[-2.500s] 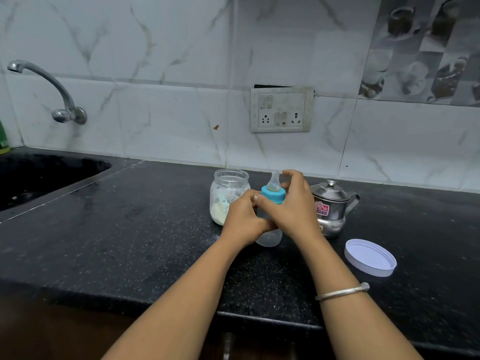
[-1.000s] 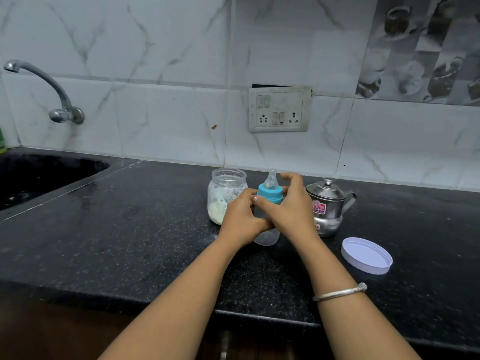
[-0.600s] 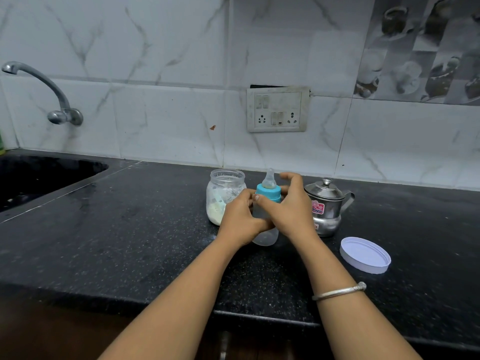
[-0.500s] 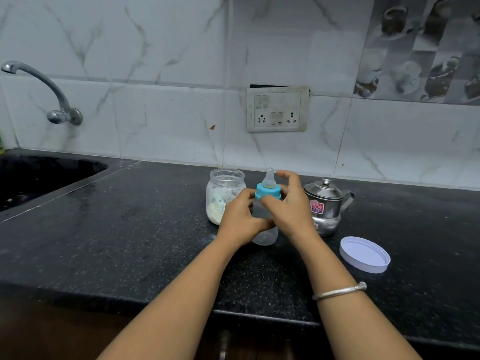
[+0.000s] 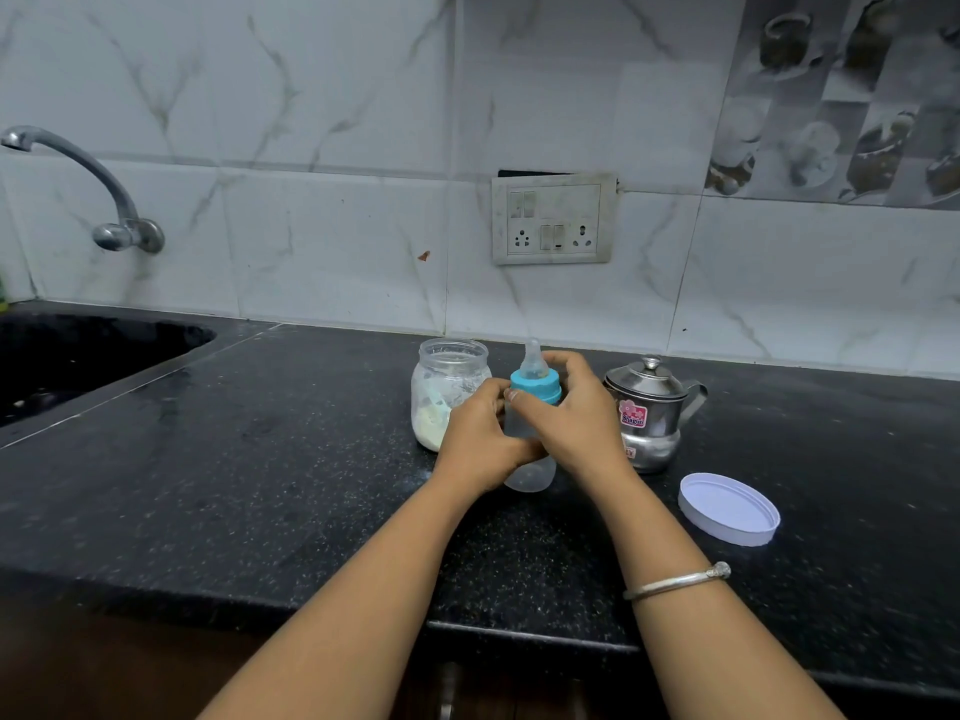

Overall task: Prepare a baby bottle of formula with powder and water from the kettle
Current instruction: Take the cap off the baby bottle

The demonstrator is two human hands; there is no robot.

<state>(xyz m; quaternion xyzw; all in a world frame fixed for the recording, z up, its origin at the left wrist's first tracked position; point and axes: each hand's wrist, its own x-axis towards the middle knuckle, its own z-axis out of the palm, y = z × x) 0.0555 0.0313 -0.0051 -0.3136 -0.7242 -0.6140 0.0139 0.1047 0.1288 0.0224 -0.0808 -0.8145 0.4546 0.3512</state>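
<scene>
The small clear plastic baby bottle [image 5: 527, 475] stands upright on the black speckled stone desk [image 5: 260, 459], held between both hands, with its rounded base showing below them. The left hand [image 5: 480, 441] wraps round the bottle's body from the left, fingers curled about it and thumb up near the neck. The right hand [image 5: 576, 413] comes in from the right and higher up. Its thumb and fingers curl round the blue screw collar [image 5: 536, 386], and the clear teat [image 5: 532, 358] pokes up above them. Both forearms reach forward from the bottom of the view and converge on the bottle. The right wrist carries a thin silver bangle [image 5: 675, 582].

Just to the left of the bottle, partly behind the left hand, sits an open clear glass jar [image 5: 449, 381] with pale powder at the bottom and smeared on its walls. Just to the right — behind the right hand — stands a small lidded steel kettle [image 5: 652, 413] with a pink sticker, its spout to the right. A round white plastic lid [image 5: 727, 509] lies rim up on the desk, nearer the edge and apart from the kettle.

Far left, a dark sink [image 5: 78, 356] is sunk into the desk under a curved metal tap [image 5: 78, 184] — a white switch plate [image 5: 553, 218] is on the marble-tiled wall.
</scene>
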